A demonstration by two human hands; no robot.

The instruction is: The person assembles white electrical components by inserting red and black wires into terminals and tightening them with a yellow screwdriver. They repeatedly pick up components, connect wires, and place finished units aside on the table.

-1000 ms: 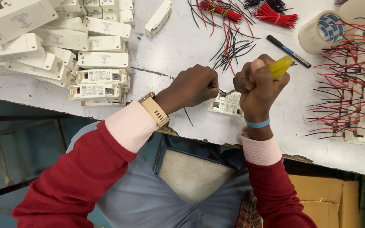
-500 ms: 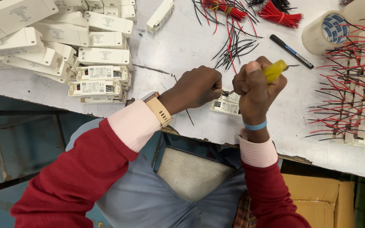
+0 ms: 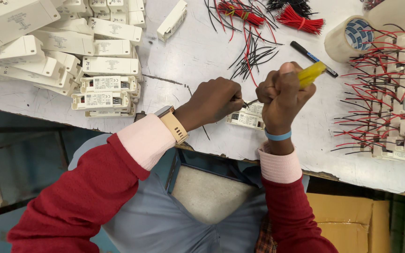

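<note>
White boxes (image 3: 94, 70) are heaped at the table's (image 3: 198, 51) left; loose black and red wires (image 3: 254, 51) lie beyond the hands, with a marker (image 3: 312, 57) and a tape roll (image 3: 348, 40) to the right (wired units (image 3: 399, 107) fill the far right). The right hand (image 3: 284, 93) is fisted around a yellow-handled screwdriver (image 3: 311, 74), its shaft slanting down-left to a small white module (image 3: 249, 117) near the table's front edge. The left hand (image 3: 214, 99) is curled, pinching at the tip and partly hiding the module.
</note>
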